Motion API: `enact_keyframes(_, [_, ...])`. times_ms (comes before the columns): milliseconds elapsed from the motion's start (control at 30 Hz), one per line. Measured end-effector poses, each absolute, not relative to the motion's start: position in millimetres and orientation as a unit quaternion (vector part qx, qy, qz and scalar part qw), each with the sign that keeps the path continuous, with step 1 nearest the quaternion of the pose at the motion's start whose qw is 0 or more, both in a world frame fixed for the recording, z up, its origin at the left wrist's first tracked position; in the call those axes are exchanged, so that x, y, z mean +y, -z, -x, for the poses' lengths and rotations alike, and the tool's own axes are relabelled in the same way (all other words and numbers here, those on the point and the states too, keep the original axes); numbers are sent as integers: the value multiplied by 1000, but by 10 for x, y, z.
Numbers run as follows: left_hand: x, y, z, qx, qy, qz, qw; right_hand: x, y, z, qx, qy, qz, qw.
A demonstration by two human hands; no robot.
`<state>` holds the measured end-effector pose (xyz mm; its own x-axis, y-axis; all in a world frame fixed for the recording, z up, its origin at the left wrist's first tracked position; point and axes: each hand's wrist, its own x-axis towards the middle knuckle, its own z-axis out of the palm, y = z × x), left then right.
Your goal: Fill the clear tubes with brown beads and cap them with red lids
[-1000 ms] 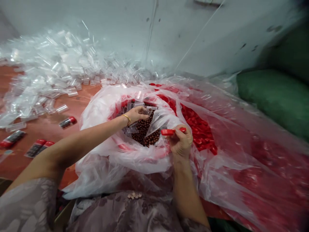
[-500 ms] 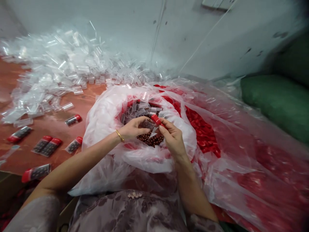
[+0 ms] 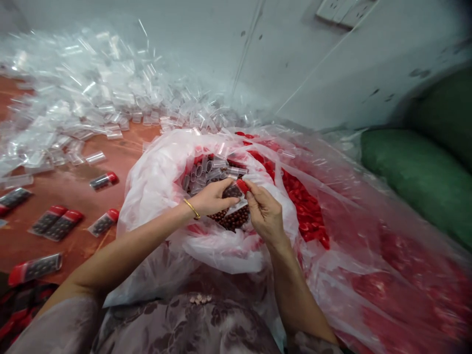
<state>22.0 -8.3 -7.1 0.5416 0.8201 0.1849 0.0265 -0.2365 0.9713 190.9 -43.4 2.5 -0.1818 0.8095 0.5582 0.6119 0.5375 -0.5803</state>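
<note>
Because so much must stay within reach, spread wide over the red-brown table (image 3: 73,191): a crinkled clear bag (image 3: 155,182), mouth rolled open toward the body, probably to stop loose contents rolling off. Soft, glossy, milky where folded. Backed by a pale, scuffed wall (image 3: 206,44); flanked on the right by a green sack (image 3: 416,167), coarse and bulging.

Heaped along the table's far left, a pile (image 3: 73,108) of empty tubes: clear, rigid, short, lying any way up. Nearer, laid flat and apart from the pile, likely to keep done from undone: filled tubes (image 3: 55,222), dark inside, red-ended.

Inside the bag, two stores kept side by side: caps (image 3: 306,206), red and glossy, massed to the right; beads (image 3: 230,222), round, dark brown, shiny, pooled in the middle just below a few more empty tubes.

Held low over the beads, likely so that spills drop back in: left hand (image 3: 214,199), fingers and thumb closed round a tube (image 3: 232,191), packed with beads, lying roughly level, end pointing right. Thin gold bangle (image 3: 192,208) at that wrist. Right hand (image 3: 265,214), thumb and forefinger pinched on a red cap (image 3: 242,186), pressed against the tube's end; cannot tell whether fully seated.
</note>
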Motion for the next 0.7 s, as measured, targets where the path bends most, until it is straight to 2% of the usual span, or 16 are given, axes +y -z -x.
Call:
enact_keyframes(367, [-195,36,-169,369,-335,-733,463,-555,75,-1982,-809,-139,422,385])
enact_keyframes(433, [-211,-1,-192,349,-305,-733,498,-549,10,-2003,-791,-126,436,411])
enact_keyframes(533, [-239,-62,-216,277,-236,-747,557,-471,-65,-1930,-711,-121,485,494])
enact_keyframes(633, [-256,-104,-208,272,-199,-781,526,-330,-74,-1752,-626,-270,490,542])
enact_keyframes(700, [-258,-111,-199,294,-193,-802,483,-252,-54,-1639,-603,-401,462,513])
